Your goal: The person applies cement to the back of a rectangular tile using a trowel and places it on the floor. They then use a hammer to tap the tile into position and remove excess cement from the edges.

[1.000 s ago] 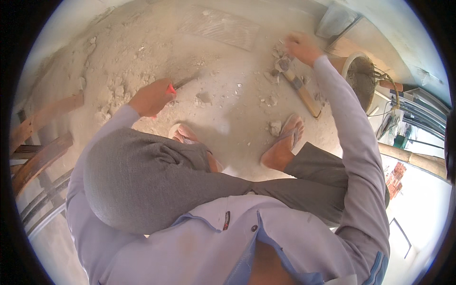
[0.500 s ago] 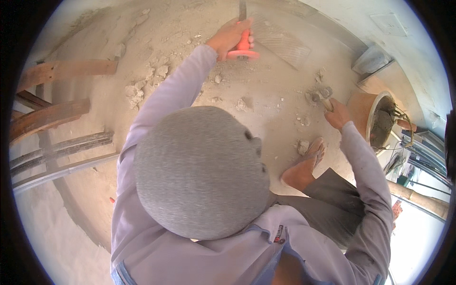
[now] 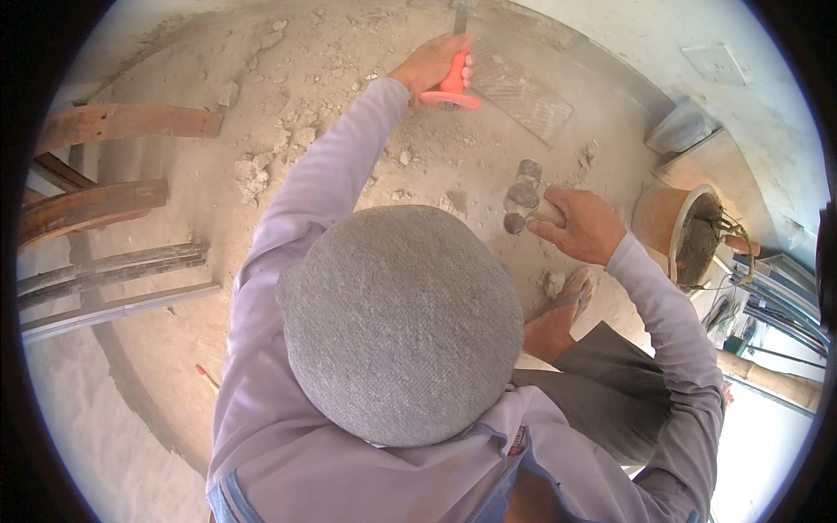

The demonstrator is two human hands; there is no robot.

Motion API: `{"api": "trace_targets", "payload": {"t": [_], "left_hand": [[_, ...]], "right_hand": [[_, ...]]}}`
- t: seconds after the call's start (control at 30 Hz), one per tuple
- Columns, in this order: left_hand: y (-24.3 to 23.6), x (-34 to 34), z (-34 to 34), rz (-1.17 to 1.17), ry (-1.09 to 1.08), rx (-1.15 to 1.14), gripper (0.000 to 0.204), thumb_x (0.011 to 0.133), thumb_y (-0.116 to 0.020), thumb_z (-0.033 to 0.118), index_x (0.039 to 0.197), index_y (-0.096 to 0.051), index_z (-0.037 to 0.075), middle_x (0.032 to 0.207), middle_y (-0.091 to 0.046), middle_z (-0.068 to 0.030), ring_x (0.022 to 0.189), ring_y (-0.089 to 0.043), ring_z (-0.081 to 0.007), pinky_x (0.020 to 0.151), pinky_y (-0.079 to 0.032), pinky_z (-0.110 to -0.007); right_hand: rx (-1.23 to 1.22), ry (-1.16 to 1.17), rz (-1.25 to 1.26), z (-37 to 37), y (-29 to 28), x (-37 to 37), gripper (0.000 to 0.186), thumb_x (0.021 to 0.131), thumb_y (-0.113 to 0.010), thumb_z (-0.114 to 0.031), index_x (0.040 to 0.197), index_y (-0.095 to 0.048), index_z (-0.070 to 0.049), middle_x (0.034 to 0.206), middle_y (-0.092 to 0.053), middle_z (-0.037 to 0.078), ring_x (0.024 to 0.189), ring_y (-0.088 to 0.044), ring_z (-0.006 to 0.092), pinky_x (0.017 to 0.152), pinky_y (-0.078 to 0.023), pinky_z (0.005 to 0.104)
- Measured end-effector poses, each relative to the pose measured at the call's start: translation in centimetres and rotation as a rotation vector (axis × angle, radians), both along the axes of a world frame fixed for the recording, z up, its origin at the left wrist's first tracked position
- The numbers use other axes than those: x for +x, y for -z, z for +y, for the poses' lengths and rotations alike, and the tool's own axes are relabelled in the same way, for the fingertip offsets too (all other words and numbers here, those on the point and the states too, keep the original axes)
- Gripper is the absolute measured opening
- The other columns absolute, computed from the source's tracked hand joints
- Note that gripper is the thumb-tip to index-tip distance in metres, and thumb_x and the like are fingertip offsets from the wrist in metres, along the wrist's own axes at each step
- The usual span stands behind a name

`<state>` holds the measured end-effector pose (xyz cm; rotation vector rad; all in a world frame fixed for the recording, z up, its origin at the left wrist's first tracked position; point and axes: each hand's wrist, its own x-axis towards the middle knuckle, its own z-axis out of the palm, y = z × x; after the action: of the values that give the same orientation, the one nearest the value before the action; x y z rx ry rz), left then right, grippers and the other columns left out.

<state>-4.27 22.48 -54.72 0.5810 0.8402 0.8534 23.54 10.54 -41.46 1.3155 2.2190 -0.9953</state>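
Observation:
My left hand (image 3: 432,65) is wrapped round the red grip of a chisel (image 3: 453,80) with a round red hand guard. The chisel's dark metal shank points away from me, up to the top edge of the view, where its tip is out of sight. My right hand (image 3: 591,225) grips the short pale handle of a club hammer. The dusty, two-faced hammer head (image 3: 523,196) is above the floor, well apart from the chisel. Next to the chisel, a ridged patch (image 3: 514,87) of the floor shows parallel lines.
Broken rubble (image 3: 253,174) and dust lie over the floor. A round bucket (image 3: 658,222) with dark contents stands at the right by the wall. Curved wooden pieces (image 3: 131,126) and metal bars (image 3: 122,270) are at the left. A sandalled foot (image 3: 558,314) rests below the hammer.
My right hand has brought the hammer leftward and up from near the bucket, so it looks larger. My left hand and the chisel have shifted only slightly. The grey cap has moved a little right.

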Motion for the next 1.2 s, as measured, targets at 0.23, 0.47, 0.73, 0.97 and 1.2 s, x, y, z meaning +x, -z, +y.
{"api": "trace_targets", "payload": {"t": [0.23,0.47,0.73,0.97,1.2], "left_hand": [[0.3,-0.5,0.4,-0.096,0.018,0.011,0.022,0.104,-0.049,0.033,0.103,-0.048,0.011,0.083,-0.052,0.0029,0.069,-0.05,-0.0089,0.064,-0.048,-0.026],[0.2,-0.6,0.1,-0.088,0.033,0.03,0.024,0.104,-0.048,0.033,0.105,-0.048,0.009,0.082,-0.05,0.0029,0.068,-0.048,-0.009,0.064,-0.047,-0.025],[0.8,-0.8,0.4,-0.063,0.01,0.042,0.025,0.104,-0.049,0.033,0.103,-0.048,0.008,0.082,-0.05,0.0022,0.067,-0.048,-0.0104,0.064,-0.047,-0.027],[-0.1,-0.4,0.7,-0.131,-0.036,-0.103,0.028,0.105,-0.046,0.036,0.1,-0.051,0.009,0.076,-0.049,0.0015,0.063,-0.047,-0.0111,0.061,-0.047,-0.029],[-0.3,-0.8,1.2,-0.203,-0.008,-0.147,0.034,0.106,-0.041,0.041,0.099,-0.053,0.01,0.073,-0.048,0.0018,0.059,-0.044,-0.0112,0.06,-0.047,-0.031]], "right_hand": [[0.064,-0.187,-0.001,-0.5,0.9,-1.6,0.044,0.089,-0.067,-0.045,0.101,-0.058,-0.003,0.09,-0.066,0.022,0.087,-0.065,0.0427,0.077,-0.051,0.0518],[0.084,-0.203,-0.026,-0.5,0.7,-2.5,0.042,0.09,-0.065,-0.045,0.101,-0.058,-0.005,0.09,-0.066,0.02,0.087,-0.066,0.0409,0.076,-0.051,0.0512],[0.093,-0.228,-0.023,-0.7,1.1,-3.0,0.042,0.089,-0.065,-0.045,0.102,-0.059,-0.006,0.091,-0.067,0.018,0.086,-0.066,0.04,0.075,-0.052,0.0505],[0.145,-0.316,0.013,-0.4,0.8,-4.8,0.037,0.092,-0.064,-0.041,0.102,-0.057,-0.006,0.091,-0.064,0.014,0.082,-0.067,0.0375,0.072,-0.054,0.0484],[0.332,-0.588,0.229,1.3,0.6,-7.1,0.032,0.091,-0.064,-0.037,0.1,-0.056,-0.008,0.091,-0.062,0.011,0.08,-0.068,0.0318,0.068,-0.055,0.0443]]}}
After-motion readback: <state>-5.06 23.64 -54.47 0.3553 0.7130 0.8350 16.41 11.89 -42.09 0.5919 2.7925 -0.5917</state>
